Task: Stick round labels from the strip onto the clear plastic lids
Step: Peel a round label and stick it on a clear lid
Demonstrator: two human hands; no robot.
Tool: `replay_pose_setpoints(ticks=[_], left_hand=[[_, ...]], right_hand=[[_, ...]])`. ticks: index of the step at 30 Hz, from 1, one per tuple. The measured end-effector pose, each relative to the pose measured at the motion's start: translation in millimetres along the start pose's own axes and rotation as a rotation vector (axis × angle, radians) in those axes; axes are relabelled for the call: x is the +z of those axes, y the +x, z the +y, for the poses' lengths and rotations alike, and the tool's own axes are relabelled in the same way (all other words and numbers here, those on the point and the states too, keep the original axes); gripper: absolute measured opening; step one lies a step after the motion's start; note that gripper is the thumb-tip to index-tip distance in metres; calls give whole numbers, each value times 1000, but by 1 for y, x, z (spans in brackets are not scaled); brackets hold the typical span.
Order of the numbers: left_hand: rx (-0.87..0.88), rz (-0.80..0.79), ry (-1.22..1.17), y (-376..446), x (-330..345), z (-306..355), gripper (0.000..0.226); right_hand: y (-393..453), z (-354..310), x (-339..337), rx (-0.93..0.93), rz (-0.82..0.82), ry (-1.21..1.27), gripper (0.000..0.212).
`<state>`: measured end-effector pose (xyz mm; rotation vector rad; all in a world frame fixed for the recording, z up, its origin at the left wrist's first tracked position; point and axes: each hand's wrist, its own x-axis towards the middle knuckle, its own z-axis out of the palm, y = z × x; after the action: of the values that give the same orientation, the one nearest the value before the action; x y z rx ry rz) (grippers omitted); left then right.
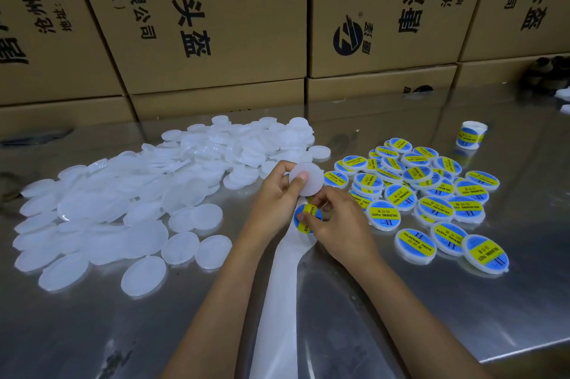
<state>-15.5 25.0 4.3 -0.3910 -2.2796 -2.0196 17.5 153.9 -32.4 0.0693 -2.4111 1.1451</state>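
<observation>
Your left hand (279,190) pinches one blank lid (308,179), frosted clear and round, thumb across its near face and fingers curled behind; the lid is tilted up off the counter (401,301), just above the label; that grip is closed on the lid.

Label (303,218): round, blue with a yellow band and black print, sitting at the far end of the white backing strip (277,301); the strip runs from the label back toward you between your forearms; your right hand (336,224) pinches the label's edge, fingertips (300,217) curled onto it; whether the label has lifted off the strip you cannot tell from here.

Unlabelled lids (138,193): a broad loose heap left of the held lid, many overlapping, some lying flat singly at the near edge; all milky and plain.

Labelled lids (425,193): a cluster right of the held lid, each with the same blue-and-yellow face up, reading SOLDERING PASTE; several overlap, a few lie apart on the near side.

Label roll (471,134): stands beyond the labelled cluster, far right of the held lid, blue and yellow stickers showing on its side.

Cardboard cartons (216,23): stacked as a wall behind the heaps, black printing on brown; the counter is shiny metal and reflects them.

Both forearms reach in from the near edge, wrists close together under the held lid.
</observation>
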Motion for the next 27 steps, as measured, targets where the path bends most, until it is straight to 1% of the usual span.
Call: replay_pose_setpoints(ticks=[3,6,8,10,13,15,17,20,22,24,27], left_hand=[[-25,11,49,1,-2,-4,6],[-60,32,42,1,-4,-6,6],[-83,47,17,1,-5,-4,7],[-104,70,10,1,-6,-4,13],[-134,109,-21,1,-7,-4,16],[-152,117,-51,1,-8,-2,17],[-149,139,-87,2,-8,1,17],[-133,160,-177,3,-8,8,29],[-114,115,-250,2,-8,11,31],[-101,50,-372,1,-10,14,33],[-114,-19,-529,1,-13,17,33]], right_hand=[[0,-3,-2,-27,-9,17,25],[-1,-8,-6,14,-38,137,18],[-1,-14,-9,77,-86,269,16],[0,-19,-13,162,-118,445,19],[3,-21,-22,294,-97,660,25],[4,-21,-29,335,-80,802,24],[7,-21,-34,336,-79,915,22],[15,-25,-38,313,-65,971,19],[23,-32,-39,279,-69,957,20],[32,-41,-36,247,-86,918,21],[40,-49,-29,215,-69,890,24]])
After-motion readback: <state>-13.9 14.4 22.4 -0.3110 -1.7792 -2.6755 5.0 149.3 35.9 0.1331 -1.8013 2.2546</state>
